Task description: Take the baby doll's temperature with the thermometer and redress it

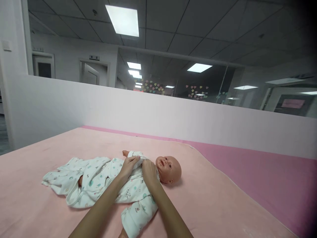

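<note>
A baby doll (pixel 170 169) lies on its back with its head to the right, dressed in a white patterned baby romper (pixel 91 180). My left hand (pixel 129 168) is closed on the romper's front at the chest, fingers pinching the cloth edge. Close beside it, my right hand (pixel 149 170) is also closed on the cloth, just below the doll's neck. The fingertips of my right hand are partly hidden. One doll hand shows at the far sleeve, and a bit of leg shows through an opening in the romper.
A light pink sheet (pixel 218 205) covers the padded surface, with a darker pink mat (pixel 252 165) showing along the back and right. Behind stands a low white wall (pixel 153 114) with glass above it.
</note>
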The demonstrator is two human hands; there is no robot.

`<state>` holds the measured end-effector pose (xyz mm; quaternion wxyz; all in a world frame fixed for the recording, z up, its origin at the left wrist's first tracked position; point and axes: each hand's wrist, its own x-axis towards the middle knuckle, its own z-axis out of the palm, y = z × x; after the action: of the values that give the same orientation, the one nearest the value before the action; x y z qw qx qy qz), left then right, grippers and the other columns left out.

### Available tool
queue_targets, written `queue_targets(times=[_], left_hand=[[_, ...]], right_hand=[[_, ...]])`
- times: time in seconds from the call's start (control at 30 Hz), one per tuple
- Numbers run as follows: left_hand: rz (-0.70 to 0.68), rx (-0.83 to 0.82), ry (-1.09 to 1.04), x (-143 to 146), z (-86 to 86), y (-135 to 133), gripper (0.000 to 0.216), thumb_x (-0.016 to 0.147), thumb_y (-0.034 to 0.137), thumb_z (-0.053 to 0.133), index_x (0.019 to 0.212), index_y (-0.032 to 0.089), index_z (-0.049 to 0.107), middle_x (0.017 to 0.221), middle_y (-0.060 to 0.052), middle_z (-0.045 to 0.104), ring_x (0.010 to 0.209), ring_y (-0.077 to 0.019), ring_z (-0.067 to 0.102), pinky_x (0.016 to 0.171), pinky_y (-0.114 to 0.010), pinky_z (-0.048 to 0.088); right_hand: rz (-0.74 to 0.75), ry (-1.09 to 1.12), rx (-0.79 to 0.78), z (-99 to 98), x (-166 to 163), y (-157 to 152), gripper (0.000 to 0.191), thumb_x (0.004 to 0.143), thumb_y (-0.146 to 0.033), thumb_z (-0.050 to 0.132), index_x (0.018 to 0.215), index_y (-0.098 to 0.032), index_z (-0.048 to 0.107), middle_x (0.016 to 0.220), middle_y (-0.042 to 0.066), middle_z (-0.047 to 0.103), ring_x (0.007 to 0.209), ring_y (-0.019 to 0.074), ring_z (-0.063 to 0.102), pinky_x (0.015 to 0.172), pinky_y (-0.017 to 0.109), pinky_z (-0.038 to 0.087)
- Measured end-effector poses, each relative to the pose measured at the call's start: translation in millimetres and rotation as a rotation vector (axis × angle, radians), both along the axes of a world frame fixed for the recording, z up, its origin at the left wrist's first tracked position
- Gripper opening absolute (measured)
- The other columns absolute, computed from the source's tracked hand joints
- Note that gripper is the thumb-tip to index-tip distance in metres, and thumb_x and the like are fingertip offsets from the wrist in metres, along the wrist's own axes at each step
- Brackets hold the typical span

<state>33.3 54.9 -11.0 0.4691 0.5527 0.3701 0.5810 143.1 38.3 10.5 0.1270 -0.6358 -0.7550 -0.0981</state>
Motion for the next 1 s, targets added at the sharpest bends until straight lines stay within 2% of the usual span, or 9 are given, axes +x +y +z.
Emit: queue_targets(times=[0.1,0.17,0.27,0.33,0.47,0.6,0.8,0.9,1.0], left_hand=[[0.210,0.031,0.431,0.4,8.2,21.2,0.039,0.084,0.039,0.041,0.090,0.009,0.066,0.085,-0.009,0.067,0.083,-0.0185,0.061,0.071,-0.026,0.047],[0.252,0.041,0.545,-1.4,17.4,38.6,0.034,0.085,0.030,0.038,0.095,0.009,0.063,0.086,-0.009,0.067,0.080,-0.0177,0.061,0.069,-0.026,0.047],[0.330,0.121,0.729,-4.6,24.5,61.9,0.034,0.081,0.011,0.037,0.109,0.016,0.056,0.101,-0.007,0.063,0.095,-0.0168,0.056,0.084,-0.030,0.042],[0.350,0.180,0.882,-4.9,19.0,72.6,0.039,0.077,0.006,0.041,0.111,0.020,0.055,0.117,-0.007,0.055,0.113,-0.0197,0.045,0.094,-0.034,0.034],[0.324,0.218,1.167,-1.5,-5.0,81.1,0.033,0.077,0.008,0.045,0.104,0.022,0.059,0.111,-0.009,0.058,0.108,-0.0247,0.046,0.091,-0.043,0.032],[0.384,0.301,1.327,-1.1,-9.6,73.3,0.026,0.079,0.009,0.040,0.088,0.017,0.064,0.097,-0.014,0.060,0.104,-0.0282,0.044,0.088,-0.045,0.029],[0.492,0.473,1.372,-5.2,3.3,44.0,0.029,0.082,0.009,0.036,0.087,0.018,0.063,0.106,-0.013,0.057,0.106,-0.0276,0.044,0.091,-0.041,0.027],[0.484,0.402,1.376,-8.5,-0.7,28.6,0.028,0.081,0.009,0.036,0.092,0.016,0.061,0.099,-0.012,0.060,0.096,-0.0260,0.052,0.084,-0.039,0.033],[0.467,0.351,1.307,-12.7,-4.9,12.4,0.026,0.084,0.023,0.038,0.101,0.017,0.057,0.102,-0.010,0.060,0.095,-0.0253,0.053,0.083,-0.038,0.034]], right_hand=[[0.000,-0.037,-0.004,-3.2,1.5,-4.9,0.033,0.082,-0.001,0.033,0.090,-0.012,0.062,0.095,0.012,0.061,0.086,0.0193,0.059,0.067,0.024,0.043],[-0.001,-0.074,-0.008,-4.1,0.1,-6.7,0.031,0.080,0.000,0.037,0.094,-0.012,0.061,0.099,0.014,0.059,0.090,0.0206,0.058,0.071,0.026,0.044],[0.007,-0.135,-0.020,-4.0,-4.5,-8.7,0.028,0.075,0.000,0.046,0.096,-0.010,0.061,0.102,0.015,0.056,0.093,0.0220,0.056,0.074,0.027,0.045],[0.008,-0.166,-0.027,-3.7,-7.6,-9.2,0.026,0.073,-0.001,0.050,0.096,-0.008,0.061,0.102,0.016,0.055,0.095,0.0230,0.055,0.075,0.029,0.046],[-0.005,-0.165,-0.050,-5.4,-10.1,-6.2,0.027,0.073,-0.001,0.050,0.097,-0.007,0.061,0.102,0.017,0.055,0.094,0.0224,0.055,0.074,0.029,0.048],[0.009,-0.115,-0.037,-9.0,-7.5,-2.9,0.029,0.079,-0.002,0.040,0.096,-0.010,0.062,0.103,0.016,0.055,0.090,0.0213,0.058,0.070,0.031,0.050],[-0.017,-0.079,-0.021,-8.3,-4.2,-6.0,0.034,0.082,-0.001,0.033,0.097,-0.010,0.061,0.100,0.018,0.057,0.089,0.0208,0.060,0.069,0.030,0.049],[-0.018,-0.054,-0.018,-7.1,-2.4,-8.1,0.035,0.082,-0.002,0.031,0.098,-0.011,0.061,0.101,0.017,0.057,0.087,0.0211,0.060,0.068,0.030,0.048],[-0.009,-0.018,-0.002,-7.9,-0.8,-11.4,0.037,0.082,-0.002,0.030,0.099,-0.012,0.060,0.103,0.016,0.056,0.087,0.0211,0.059,0.069,0.030,0.046]])
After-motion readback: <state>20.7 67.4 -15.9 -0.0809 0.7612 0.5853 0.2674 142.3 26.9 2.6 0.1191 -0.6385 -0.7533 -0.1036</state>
